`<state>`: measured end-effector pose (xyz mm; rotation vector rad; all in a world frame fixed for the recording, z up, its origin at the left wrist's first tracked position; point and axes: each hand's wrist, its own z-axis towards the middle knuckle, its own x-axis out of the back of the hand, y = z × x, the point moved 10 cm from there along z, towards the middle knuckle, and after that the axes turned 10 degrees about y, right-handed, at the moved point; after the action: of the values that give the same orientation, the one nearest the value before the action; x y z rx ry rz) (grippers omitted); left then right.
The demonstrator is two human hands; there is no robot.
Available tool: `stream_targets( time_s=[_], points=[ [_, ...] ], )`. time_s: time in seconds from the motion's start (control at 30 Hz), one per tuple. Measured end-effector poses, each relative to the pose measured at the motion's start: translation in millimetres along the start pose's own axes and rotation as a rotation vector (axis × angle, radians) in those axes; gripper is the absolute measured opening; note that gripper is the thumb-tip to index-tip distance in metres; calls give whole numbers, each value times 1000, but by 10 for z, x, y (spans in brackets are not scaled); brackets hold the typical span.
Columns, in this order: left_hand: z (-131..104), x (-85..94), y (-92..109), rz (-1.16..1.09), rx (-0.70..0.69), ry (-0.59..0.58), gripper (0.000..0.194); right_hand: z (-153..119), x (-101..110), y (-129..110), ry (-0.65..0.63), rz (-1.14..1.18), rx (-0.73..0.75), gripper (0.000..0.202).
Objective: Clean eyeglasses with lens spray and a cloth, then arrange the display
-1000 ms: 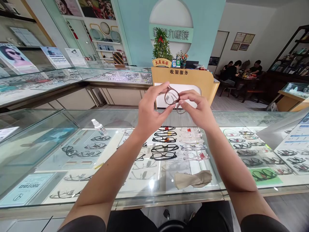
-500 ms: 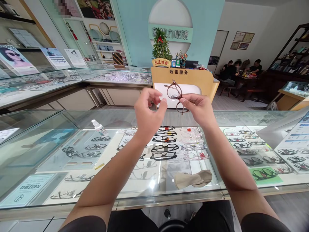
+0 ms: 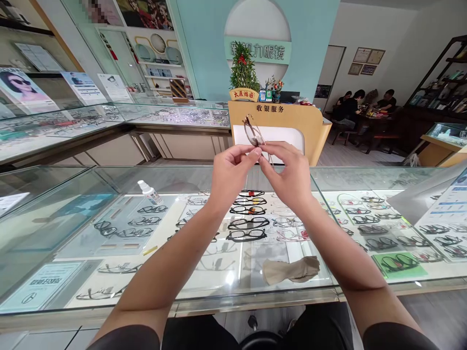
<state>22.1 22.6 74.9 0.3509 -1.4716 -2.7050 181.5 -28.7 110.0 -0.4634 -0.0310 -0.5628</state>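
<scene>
Brown-rimmed eyeglasses (image 3: 250, 132) are held up above the glass counter, tilted nearly edge-on. My left hand (image 3: 233, 170) pinches them near the middle with thumb and finger. From the other side, my right hand (image 3: 288, 170) grips the same frame, its fingertips touching or nearly touching the left ones. Fingers hide the lower part of the frame. Below, black-framed glasses (image 3: 248, 223) lie in a column inside the display case, with clear frames to their right. A beige cloth (image 3: 291, 270) rests on the counter near its front edge.
A white spray bottle (image 3: 149, 192) stands on the counter (image 3: 204, 296) at the left. Beyond is a wooden cashier desk (image 3: 310, 121) with a plant (image 3: 243, 70). People sit round a table at the back right. A yellow strip (image 3: 150, 251) lies left of my left forearm.
My left hand has moved right and closed on the eyeglasses. My right hand has shifted left with them, and the frame has turned from facing me to nearly edge-on.
</scene>
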Motion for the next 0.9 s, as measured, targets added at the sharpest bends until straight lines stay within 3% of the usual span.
stream_targets(
  time_s=[0.2, 0.33, 0.43, 0.6, 0.73, 0.8, 0.9],
  points=[
    [174, 225, 166, 121, -78, 14, 22, 9, 85, -137, -91, 54, -52, 17],
    [237, 349, 365, 323, -149, -101, 20, 68, 229, -71, -97, 132, -82, 18],
    [261, 471, 351, 493, -146, -242, 18, 99, 283, -66, -119, 156, -54, 22],
    [188, 763, -26, 810, -48, -596, 17, 25, 303, -366, -268, 112, 10, 32],
    [106, 1188, -468, 1243, 75, -748, 26, -54, 363, -623, -276, 72, 18, 45],
    [81, 1373, -661, 1388, 101, -772, 30, -78, 353, -598, -246, 58, -15, 53],
    [51, 1546, -935, 1510, 90, -799, 32, -159, 291, -342, -237, -15, -86, 66]
  ],
)
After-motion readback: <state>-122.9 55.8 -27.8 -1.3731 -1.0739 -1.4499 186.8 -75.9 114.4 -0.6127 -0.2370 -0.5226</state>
